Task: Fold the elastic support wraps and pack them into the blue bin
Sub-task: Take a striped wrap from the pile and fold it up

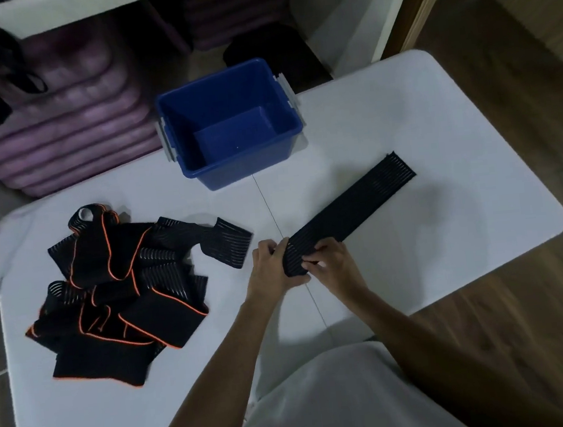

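Now your left hand (271, 266) and right hand (333, 263) both grip the wrap's (351, 206) near end, strip running toward two o'clock, blue bin (234, 169) at twelve, wrap pile (119, 291) at nine on the table (440, 163).

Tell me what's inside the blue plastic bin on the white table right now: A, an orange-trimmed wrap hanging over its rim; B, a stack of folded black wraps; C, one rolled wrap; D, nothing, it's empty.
D: the blue plastic bin shows only its bare floor, while both hands work the near end of the long black elastic wrap and the orange-trimmed wraps lie piled on the table.
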